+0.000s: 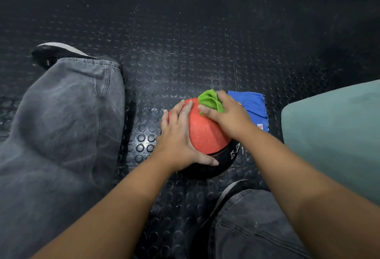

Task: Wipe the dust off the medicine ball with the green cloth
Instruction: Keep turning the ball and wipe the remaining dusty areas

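**Wiping under way on the ball's far crown**

Nearest the viewer, two bare forearms reach down between knees in grey denim trousers (61, 127) to the round, pebble-textured red-and-black rubber medicine ball (205, 133), which sits on the black stud-patterned rubber floor mat (185, 57). Its black half, lettered "KG", faces the viewer; the red half is turned up.

On the ball's left flank the left hand (178, 137) lies flat, fingers spread wide over the red surface and the thumb hooked low on the black band. It steadies the ball and grips nothing.

Beyond those fingers, on the upper right, the right hand (226, 114) is closed around the bunched green microfibre cloth (210, 101), pressing it to the red crown; a fold sticks out past the fingertips. Just behind that hand a flat blue cloth (253, 106) lies on the mat.

Judging by this, the wipe is in progress on the top. Next the cloth should probably sweep down the sides, while the left hand rolls the ball to bring the black underside up.
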`<act>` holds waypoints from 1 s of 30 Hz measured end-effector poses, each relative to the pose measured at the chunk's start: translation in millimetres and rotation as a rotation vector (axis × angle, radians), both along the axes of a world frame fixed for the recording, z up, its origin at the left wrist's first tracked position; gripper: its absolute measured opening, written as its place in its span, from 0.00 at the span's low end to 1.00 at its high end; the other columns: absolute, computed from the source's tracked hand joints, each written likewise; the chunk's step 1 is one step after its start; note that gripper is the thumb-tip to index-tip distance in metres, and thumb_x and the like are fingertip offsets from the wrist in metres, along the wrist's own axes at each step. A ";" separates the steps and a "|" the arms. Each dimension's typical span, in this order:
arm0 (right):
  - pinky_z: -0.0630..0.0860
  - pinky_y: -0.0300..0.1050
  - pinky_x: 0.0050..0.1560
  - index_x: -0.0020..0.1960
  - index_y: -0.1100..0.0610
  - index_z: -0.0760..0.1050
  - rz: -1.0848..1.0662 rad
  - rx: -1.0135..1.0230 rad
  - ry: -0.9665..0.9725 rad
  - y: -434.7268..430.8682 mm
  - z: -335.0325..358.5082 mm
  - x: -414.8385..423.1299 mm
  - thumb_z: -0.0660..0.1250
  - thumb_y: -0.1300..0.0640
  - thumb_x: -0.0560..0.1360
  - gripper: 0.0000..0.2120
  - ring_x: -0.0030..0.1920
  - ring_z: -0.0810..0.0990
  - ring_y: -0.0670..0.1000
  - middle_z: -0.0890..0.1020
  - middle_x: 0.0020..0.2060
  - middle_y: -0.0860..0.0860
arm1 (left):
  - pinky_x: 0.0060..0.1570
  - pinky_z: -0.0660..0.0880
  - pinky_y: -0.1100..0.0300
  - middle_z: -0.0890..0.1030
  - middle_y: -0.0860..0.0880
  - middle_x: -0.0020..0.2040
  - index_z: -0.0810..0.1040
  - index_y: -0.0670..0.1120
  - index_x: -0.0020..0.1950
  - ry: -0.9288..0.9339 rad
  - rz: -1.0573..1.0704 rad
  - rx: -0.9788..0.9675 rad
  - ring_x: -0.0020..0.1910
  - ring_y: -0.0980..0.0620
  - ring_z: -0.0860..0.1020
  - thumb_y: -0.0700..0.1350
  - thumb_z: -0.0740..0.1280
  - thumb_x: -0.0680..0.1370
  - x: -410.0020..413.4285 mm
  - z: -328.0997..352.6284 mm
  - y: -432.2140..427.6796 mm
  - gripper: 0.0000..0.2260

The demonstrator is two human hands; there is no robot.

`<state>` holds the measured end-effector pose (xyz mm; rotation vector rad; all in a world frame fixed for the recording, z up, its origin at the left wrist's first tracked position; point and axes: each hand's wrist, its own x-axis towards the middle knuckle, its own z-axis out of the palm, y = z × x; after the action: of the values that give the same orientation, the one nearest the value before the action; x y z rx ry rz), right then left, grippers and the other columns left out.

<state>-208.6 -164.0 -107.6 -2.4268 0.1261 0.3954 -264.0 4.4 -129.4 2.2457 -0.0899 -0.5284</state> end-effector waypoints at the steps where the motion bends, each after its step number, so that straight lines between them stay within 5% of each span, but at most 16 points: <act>1: 0.68 0.55 0.60 0.55 0.45 0.74 -0.025 -0.006 -0.088 -0.4 -0.7 -8.9 0.67 0.36 0.71 0.19 0.58 0.69 0.55 0.76 0.54 0.45 | 0.73 0.60 0.31 0.44 0.68 0.77 0.41 0.61 0.81 0.001 -0.005 0.002 0.81 0.47 0.41 0.70 0.79 0.46 0.6 -0.1 0.1 0.72; 4: 0.67 0.51 0.53 0.43 0.47 0.77 -0.112 0.054 -0.351 2.2 -1.7 -37.5 0.72 0.49 0.71 0.05 0.50 0.66 0.51 0.73 0.44 0.41 | 0.73 0.60 0.31 0.43 0.67 0.77 0.41 0.61 0.81 0.014 -0.015 0.017 0.80 0.48 0.40 0.66 0.83 0.48 1.0 3.1 -2.7 0.72; 7: 0.66 0.46 0.47 0.39 0.47 0.77 -0.053 0.039 -0.473 9.0 2.4 -48.8 0.74 0.61 0.67 0.10 0.46 0.66 0.50 0.72 0.40 0.41 | 0.72 0.60 0.30 0.43 0.67 0.78 0.41 0.61 0.80 0.008 0.009 0.009 0.81 0.47 0.40 0.69 0.80 0.46 2.4 1.0 -4.9 0.72; 10: 0.65 0.45 0.43 0.36 0.45 0.75 -0.111 0.002 -0.426 13.9 1.7 -18.8 0.76 0.51 0.67 0.09 0.46 0.68 0.51 0.70 0.36 0.42 | 0.73 0.56 0.27 0.43 0.64 0.79 0.41 0.59 0.80 -0.063 -0.007 0.038 0.81 0.45 0.40 0.74 0.74 0.43 -5.9 -5.7 -6.4 0.72; 14: 0.69 0.46 0.44 0.36 0.48 0.75 -0.168 -0.031 -0.123 9.6 -6.4 39.6 0.74 0.41 0.66 0.13 0.50 0.76 0.54 0.73 0.37 0.44 | 0.72 0.55 0.26 0.41 0.65 0.78 0.39 0.62 0.79 -0.047 0.018 0.043 0.80 0.47 0.37 0.69 0.80 0.47 -15.4 -2.6 -12.1 0.71; 20: 0.71 0.48 0.45 0.40 0.50 0.78 -0.150 -0.091 -0.356 24.3 9.2 -23.2 0.72 0.54 0.69 0.04 0.50 0.73 0.54 0.72 0.40 0.43 | 0.75 0.57 0.34 0.46 0.66 0.77 0.44 0.61 0.81 0.012 0.106 -0.028 0.80 0.47 0.43 0.67 0.81 0.47 5.4 0.8 -6.6 0.70; 24: 0.73 0.48 0.41 0.45 0.49 0.81 0.003 -0.147 -0.491 19.9 13.1 -64.8 0.66 0.64 0.62 0.16 0.45 0.72 0.54 0.75 0.41 0.45 | 0.75 0.57 0.34 0.45 0.64 0.78 0.43 0.59 0.81 0.015 0.114 -0.039 0.80 0.45 0.42 0.68 0.77 0.48 -0.1 1.7 -9.7 0.69; 27: 0.71 0.47 0.38 0.45 0.49 0.81 -0.023 -0.175 -0.490 15.1 7.4 -33.1 0.66 0.62 0.66 0.12 0.46 0.73 0.54 0.75 0.41 0.46 | 0.74 0.56 0.32 0.43 0.68 0.76 0.41 0.60 0.81 -0.003 0.109 -0.032 0.80 0.47 0.40 0.69 0.77 0.46 -9.0 0.5 -11.1 0.71; 29: 0.71 0.47 0.40 0.43 0.48 0.79 -0.124 -0.165 -0.338 4.1 -6.6 4.7 0.69 0.53 0.70 0.02 0.50 0.75 0.55 0.76 0.43 0.46 | 0.74 0.56 0.30 0.42 0.66 0.77 0.41 0.59 0.81 -0.016 0.098 0.007 0.80 0.47 0.39 0.67 0.81 0.49 -14.3 -0.3 -12.3 0.71; 30: 0.71 0.47 0.43 0.41 0.48 0.78 -0.158 -0.119 -0.210 -1.7 -12.0 23.0 0.70 0.48 0.70 0.05 0.54 0.76 0.55 0.78 0.48 0.47 | 0.74 0.56 0.30 0.41 0.66 0.77 0.40 0.60 0.81 -0.029 0.090 0.016 0.80 0.47 0.38 0.66 0.82 0.50 -17.6 -1.7 -13.2 0.70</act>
<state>-185.6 -165.8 -119.6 -2.5360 0.2531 0.0626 -281.5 -8.8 -131.0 2.2620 0.0006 -0.4497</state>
